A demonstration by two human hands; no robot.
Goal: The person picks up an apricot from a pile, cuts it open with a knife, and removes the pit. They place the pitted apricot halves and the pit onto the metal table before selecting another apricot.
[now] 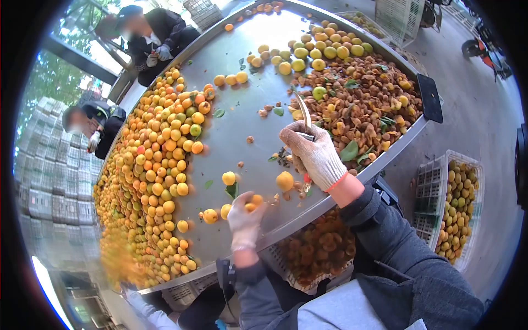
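The wide, silvery metal tabletop [220, 146] is the landmark. Over its near right part, the right hand [316, 151], in a soiled whitish knit glove, has its grip closed around a curved, silver-bladed metal tool [303, 110], the blade pointing toward the far side and a red part showing below the glove. Near the middle of the tabletop's near edge, the left hand [246, 220], in a whitish glove and blurred, has its fingers closed around small round yellow-orange fruits [251, 207]; how many it holds I cannot tell. A few loose fruits lie just beside it. A large heap of round yellow and orange fruits [159, 159] covers the tabletop's left side. On its right side lies a heap of small brown pieces [357, 99] mixed with green leaves, with a row of yellow-green fruits [330, 52] just beyond. Right of the tabletop, a white plastic crate [430, 201] of yellow-green fruit stands on the floor. Two people [159, 33] [102, 124] are at the tabletop's left edge.
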